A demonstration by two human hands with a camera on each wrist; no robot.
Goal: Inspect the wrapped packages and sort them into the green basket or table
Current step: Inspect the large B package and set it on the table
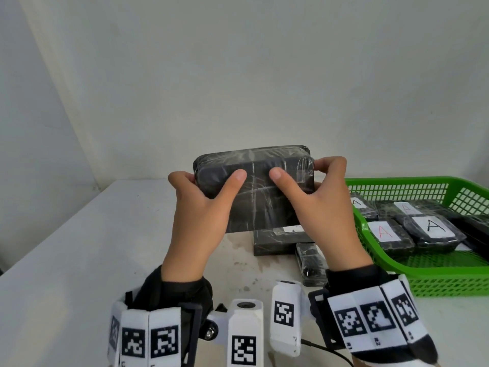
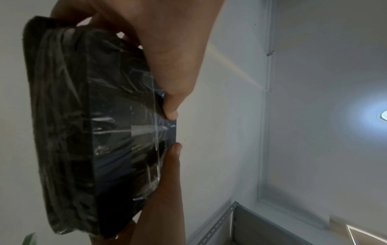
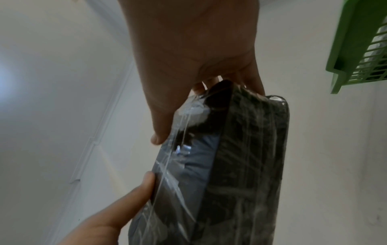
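Plain workroom set up for sorting.
Bare white walls rise behind the white tabletop (image 1: 79, 247); metal shelving (image 2: 261, 228) stands beside it.

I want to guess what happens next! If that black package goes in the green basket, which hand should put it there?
Probably the right hand. Both hands grip the package, but the green basket sits on the right, beside that hand; the left hand would have to cross over.

Packages (image 1: 423, 229) in basket (image 1: 449, 276), right.
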